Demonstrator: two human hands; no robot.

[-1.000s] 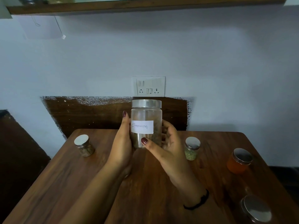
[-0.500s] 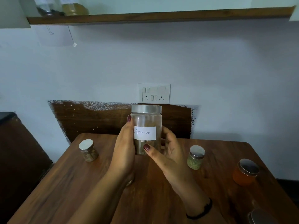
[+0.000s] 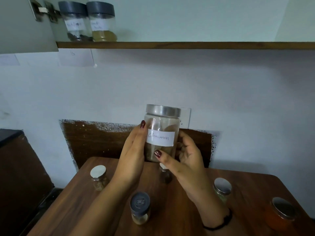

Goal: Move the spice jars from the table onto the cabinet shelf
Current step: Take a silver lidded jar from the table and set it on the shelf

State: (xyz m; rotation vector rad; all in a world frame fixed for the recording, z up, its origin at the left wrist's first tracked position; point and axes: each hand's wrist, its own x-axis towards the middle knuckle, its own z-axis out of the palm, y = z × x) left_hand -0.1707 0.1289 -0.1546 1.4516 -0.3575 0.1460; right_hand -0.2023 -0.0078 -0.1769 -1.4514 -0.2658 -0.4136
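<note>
A tall glass jar (image 3: 162, 123) with a silver lid and a white "Cinnamon" label is held upright above the table's far edge. My left hand (image 3: 134, 155) presses its left side, thumb up along the glass. My right hand (image 3: 184, 159) grips the right side with its thumb across the front. Still standing on the wooden table (image 3: 179, 217) are several small jars: a silver-lidded one (image 3: 98, 176) at left, a grey-lidded one (image 3: 140, 207) near me, one (image 3: 165, 174) partly hidden under my hands, a silver-lidded one (image 3: 222, 189) at right, and an orange jar (image 3: 281, 212) at far right.
The wooden cabinet shelf (image 3: 187, 45) runs across the top. Two dark-lidded labelled jars (image 3: 75, 23) (image 3: 102, 23) stand at its left end, beside the open cabinet door (image 3: 25, 26) and its hinge. A wall socket plate (image 3: 185, 116) sits behind the held jar. Dark furniture (image 3: 18, 167) stands at left.
Both hands have lifted the cinnamon jar higher off the table. My view has tilted up, so the shelf and its two jars now show, and a grey-lidded jar appears near me.
</note>
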